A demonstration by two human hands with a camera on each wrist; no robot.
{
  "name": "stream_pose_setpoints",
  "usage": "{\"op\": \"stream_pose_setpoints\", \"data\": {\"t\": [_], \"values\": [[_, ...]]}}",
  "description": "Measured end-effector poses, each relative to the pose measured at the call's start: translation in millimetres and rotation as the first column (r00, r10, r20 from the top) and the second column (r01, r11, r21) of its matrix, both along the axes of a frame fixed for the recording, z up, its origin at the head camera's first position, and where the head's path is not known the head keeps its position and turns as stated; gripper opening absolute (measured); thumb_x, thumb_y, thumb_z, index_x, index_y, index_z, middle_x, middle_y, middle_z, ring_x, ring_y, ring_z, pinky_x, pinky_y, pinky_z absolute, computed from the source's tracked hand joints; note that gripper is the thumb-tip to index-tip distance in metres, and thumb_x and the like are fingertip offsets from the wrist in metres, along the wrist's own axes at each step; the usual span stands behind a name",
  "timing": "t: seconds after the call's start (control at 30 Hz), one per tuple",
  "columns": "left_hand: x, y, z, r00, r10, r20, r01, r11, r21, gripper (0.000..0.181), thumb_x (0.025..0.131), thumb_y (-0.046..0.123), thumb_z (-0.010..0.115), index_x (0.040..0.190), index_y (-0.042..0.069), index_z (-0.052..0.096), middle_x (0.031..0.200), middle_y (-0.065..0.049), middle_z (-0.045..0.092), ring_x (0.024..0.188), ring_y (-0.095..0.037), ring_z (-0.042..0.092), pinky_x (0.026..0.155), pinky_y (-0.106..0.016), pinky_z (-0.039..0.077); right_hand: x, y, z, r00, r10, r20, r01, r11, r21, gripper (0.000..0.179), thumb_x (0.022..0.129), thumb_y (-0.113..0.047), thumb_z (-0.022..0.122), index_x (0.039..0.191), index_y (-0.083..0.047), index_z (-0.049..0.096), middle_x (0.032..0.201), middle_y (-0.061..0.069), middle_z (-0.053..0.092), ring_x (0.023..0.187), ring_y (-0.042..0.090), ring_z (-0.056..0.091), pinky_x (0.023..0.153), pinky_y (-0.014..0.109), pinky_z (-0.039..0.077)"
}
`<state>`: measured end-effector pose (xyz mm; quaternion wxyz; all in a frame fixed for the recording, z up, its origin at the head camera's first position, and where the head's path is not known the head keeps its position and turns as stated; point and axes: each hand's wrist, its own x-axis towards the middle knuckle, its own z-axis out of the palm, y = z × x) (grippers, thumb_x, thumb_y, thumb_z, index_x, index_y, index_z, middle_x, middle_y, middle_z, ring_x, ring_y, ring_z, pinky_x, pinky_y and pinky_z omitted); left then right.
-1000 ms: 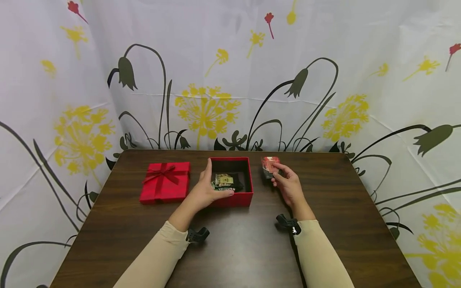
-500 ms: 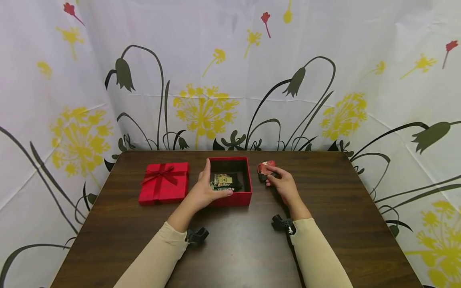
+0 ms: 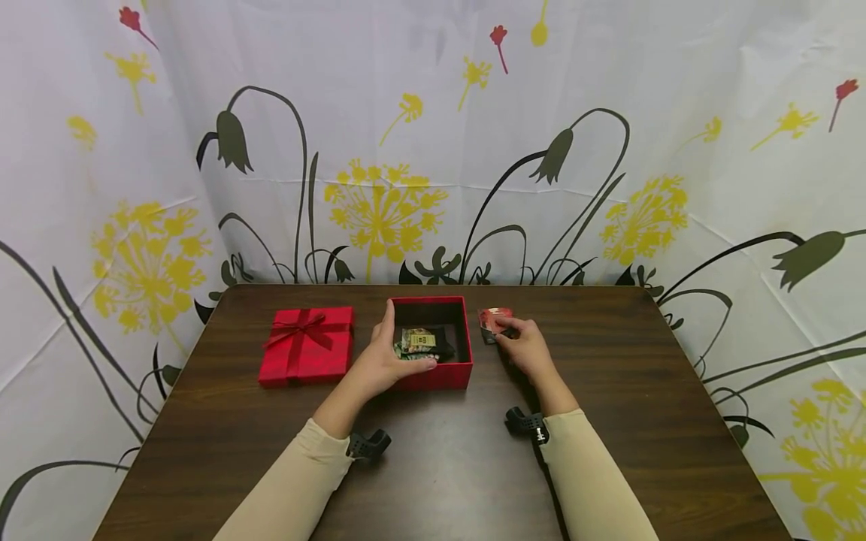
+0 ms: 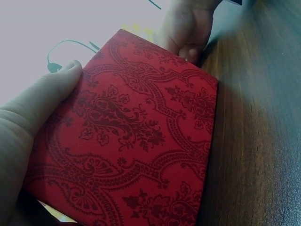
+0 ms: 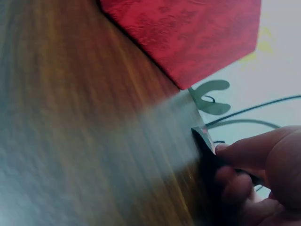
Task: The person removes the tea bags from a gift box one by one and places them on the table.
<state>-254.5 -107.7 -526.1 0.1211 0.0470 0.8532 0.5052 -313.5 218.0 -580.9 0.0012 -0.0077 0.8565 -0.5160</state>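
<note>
I see plain beige sleeves point(image 3: 291, 485) on both arms, creased at the left cuff point(image 3: 328, 437). My left camera point(image 3: 369, 444) is stubby and black; my right camera point(image 3: 524, 422), also black, shows a small silvery fitting point(image 3: 540, 434).

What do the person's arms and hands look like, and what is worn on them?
The left sleeve and right sleeve are long, plain, cream. The left hand and right hand are bare. The left wrist device and right wrist device are black.
</note>
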Motion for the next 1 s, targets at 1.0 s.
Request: {"op": "stream_pose_setpoints", "data": {"t": [1.0], "values": [[-0.2, 0.3, -0.2, 1.000, 0.001, 0.005, -0.001, 1.000, -0.004, 0.147, 0.078, 0.063, 0.092, 0.173, 0.038, -0.017, 0.183, -0.019, 0.004, 0.166, -0.049, 0.019, 0.126, -0.075, 0.029, 1.8, -4.0, 8.2, 0.996, -0.020, -0.082, 0.050, 0.923, 0.381, 0.045, 0.096, -0.028, 0.084, 0.139, -0.018, 0.077, 0.133, 0.026, 0.074, 0.108, 0.040, 0.067, 0.096, 0.058, 0.053]]}}
